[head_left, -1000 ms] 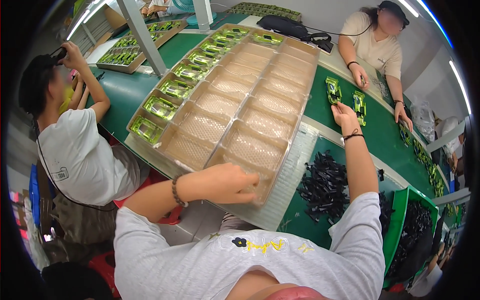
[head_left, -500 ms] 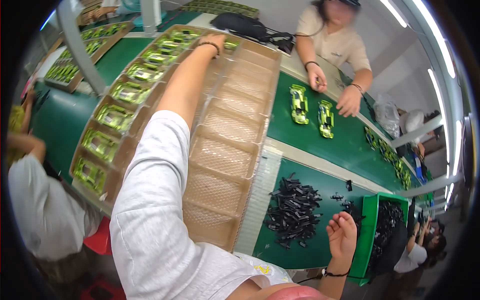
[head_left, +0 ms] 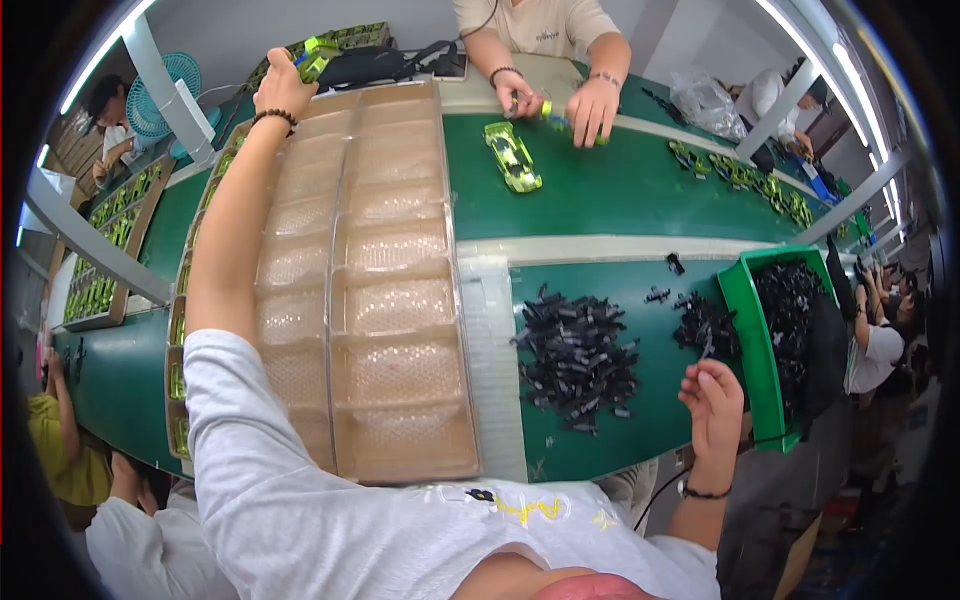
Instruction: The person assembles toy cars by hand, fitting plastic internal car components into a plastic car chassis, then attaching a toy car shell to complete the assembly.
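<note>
At the far left end of the brown compartment tray [head_left: 405, 405], my left hand [head_left: 283, 90] is raised, its fingers closed on a bright green toy car body [head_left: 315, 60]. Part of that car body is hidden behind the hand. My right hand [head_left: 715, 405] hovers at the front right with fingers bent and fingertips close together. A thin dark sliver shows at its fingertips, too small to name. Just beyond lies a small heap of black plastic parts [head_left: 706, 325]. A larger heap of black parts [head_left: 578, 355] lies to its left.
Across the bench, a co-worker's hands [head_left: 590, 108] handle a green piece beside another car body [head_left: 512, 157]. A green bin [head_left: 745, 330] full of black parts stands right. A black bag [head_left: 375, 65] lies behind the tray. A post [head_left: 165, 75] and a fan [head_left: 165, 95] stand at far left.
My left hand has come up out of the tray's far compartment with a green car body. The view has turned. The co-worker has picked up one of the two green pieces.
</note>
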`<state>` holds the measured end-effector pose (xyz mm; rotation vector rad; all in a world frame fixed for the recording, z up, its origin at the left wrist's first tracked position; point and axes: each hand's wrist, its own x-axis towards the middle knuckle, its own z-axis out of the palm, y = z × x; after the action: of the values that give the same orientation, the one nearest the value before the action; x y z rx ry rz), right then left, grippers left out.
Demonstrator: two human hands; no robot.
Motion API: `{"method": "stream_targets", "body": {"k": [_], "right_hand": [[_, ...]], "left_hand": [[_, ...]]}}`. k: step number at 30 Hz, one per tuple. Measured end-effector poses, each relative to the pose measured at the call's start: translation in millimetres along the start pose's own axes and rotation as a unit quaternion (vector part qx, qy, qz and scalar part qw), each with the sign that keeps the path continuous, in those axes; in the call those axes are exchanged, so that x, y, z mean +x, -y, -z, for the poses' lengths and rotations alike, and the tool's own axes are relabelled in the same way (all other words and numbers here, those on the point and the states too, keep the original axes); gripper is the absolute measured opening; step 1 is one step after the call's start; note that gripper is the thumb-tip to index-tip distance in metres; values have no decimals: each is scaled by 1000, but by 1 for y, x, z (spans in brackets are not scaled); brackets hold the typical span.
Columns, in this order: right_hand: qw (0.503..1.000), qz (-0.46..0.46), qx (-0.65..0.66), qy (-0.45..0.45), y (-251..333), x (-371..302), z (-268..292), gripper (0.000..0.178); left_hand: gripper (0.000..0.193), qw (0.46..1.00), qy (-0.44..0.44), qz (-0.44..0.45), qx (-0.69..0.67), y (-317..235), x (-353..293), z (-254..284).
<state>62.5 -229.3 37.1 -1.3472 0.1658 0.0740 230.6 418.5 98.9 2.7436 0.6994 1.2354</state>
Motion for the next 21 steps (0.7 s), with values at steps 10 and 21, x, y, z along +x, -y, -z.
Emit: {"method": "stream_targets", "body": {"k": [10,21], "right_hand": [[921,-135,49,361,-12,-10,-61,35],[907,-106,71,400,-16,-38,-28,34]], "left_hand": [[31,896,40,-337,-287,-202,-240,157],[62,718,167,-155,-657,-298,-366,207]]}}
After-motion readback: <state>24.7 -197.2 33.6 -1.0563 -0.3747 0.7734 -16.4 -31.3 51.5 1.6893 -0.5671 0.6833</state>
